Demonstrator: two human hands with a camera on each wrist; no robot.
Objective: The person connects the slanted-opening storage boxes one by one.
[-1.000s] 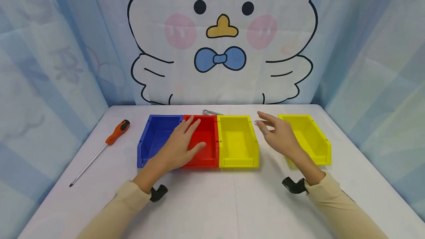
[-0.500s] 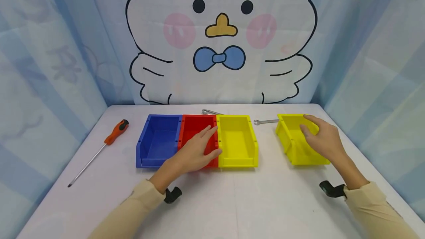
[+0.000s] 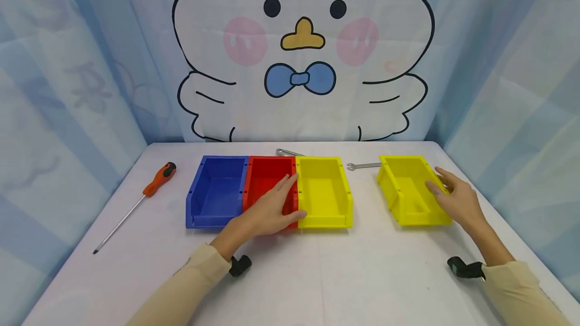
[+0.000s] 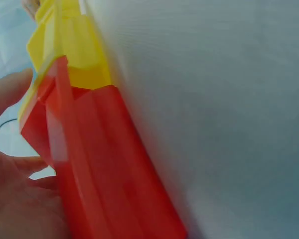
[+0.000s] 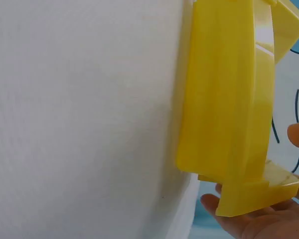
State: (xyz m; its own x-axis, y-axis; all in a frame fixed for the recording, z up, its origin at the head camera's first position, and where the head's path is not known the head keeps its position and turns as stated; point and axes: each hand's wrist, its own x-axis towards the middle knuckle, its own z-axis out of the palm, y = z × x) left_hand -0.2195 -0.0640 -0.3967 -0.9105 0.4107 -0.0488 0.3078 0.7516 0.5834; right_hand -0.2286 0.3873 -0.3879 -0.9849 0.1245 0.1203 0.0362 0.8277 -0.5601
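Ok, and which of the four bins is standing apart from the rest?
The far-right yellow bin, by the right hand. The blue bin, red bin and other yellow bin stand side by side in one row.

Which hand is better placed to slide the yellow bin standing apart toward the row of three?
Right, most likely. The right hand is already at the right edge of that lone yellow bin, while the left hand is over the red bin, well away from it.
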